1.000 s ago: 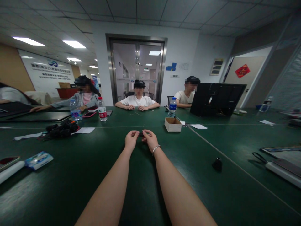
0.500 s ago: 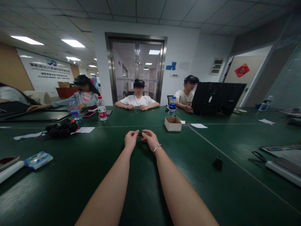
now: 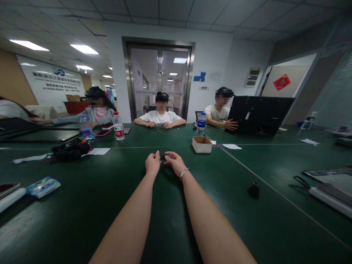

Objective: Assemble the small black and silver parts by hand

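Both arms reach forward over the green table [image 3: 121,205]. Between my two hands is a small dark, short rod-like piece [image 3: 162,157], too small to name. My left hand [image 3: 153,162] is closed on its left end, with the thumb pointing up. My right hand [image 3: 174,161], with a silver bracelet [image 3: 184,173] at the wrist, pinches the right end. The fingers hide most of the piece. A small open cardboard box [image 3: 202,145] stands beyond my right hand, apart from it.
A black cone-shaped piece [image 3: 253,190] lies to the right. Bottles [image 3: 118,126] [image 3: 201,124] stand farther back. A black bundle [image 3: 69,149], paper and a blue-white packet [image 3: 43,187] lie left. Across the table sit several people; one person's hand [image 3: 231,125] touches a black panel [image 3: 260,114].
My left thumb has straightened upward and my hands stay nearly in place around the dark piece. At the right, a co-worker's hand has moved onto the black panel, which has shifted right.
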The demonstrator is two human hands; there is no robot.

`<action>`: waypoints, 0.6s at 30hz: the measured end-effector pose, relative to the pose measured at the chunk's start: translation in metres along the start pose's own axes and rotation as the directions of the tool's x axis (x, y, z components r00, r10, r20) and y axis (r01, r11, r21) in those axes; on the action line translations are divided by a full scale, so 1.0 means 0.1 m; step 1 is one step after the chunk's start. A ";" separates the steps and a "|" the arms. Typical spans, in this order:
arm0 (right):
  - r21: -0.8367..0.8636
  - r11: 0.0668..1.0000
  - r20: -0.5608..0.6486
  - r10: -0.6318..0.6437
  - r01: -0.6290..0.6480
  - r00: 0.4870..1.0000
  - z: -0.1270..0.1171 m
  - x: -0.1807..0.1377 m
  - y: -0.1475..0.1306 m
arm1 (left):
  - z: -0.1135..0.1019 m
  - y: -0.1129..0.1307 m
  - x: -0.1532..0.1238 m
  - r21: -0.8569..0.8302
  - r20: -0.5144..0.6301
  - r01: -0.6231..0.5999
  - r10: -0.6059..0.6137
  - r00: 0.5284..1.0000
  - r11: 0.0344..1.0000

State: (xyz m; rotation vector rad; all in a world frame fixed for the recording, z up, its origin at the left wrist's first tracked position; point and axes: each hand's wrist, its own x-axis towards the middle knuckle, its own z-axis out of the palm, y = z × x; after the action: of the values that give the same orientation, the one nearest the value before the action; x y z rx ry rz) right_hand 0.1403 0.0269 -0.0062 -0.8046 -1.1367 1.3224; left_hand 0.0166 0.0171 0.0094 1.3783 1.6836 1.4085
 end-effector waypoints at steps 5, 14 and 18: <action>-0.005 1.000 0.031 0.003 -0.003 1.000 -0.02 0.01 0.01 | 0.00 0.00 0.03 -0.031 0.039 0.056 -0.055 0.998 0.998; 0.062 0.998 0.084 0.009 -0.014 0.996 -0.03 -0.02 -0.02 | 0.01 0.01 0.06 -0.035 0.072 0.131 -0.128 0.989 0.991; 0.060 0.998 0.045 0.024 -0.026 0.999 -0.01 -0.02 -0.03 | 0.04 -0.06 0.08 -0.040 0.064 0.062 -0.059 0.996 0.997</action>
State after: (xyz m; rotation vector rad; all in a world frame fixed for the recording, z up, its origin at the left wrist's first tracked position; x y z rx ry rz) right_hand 0.1420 0.0247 -0.0037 -0.7506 -1.1193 1.3951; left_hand 0.0158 0.0265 0.0041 1.3242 1.6328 1.3452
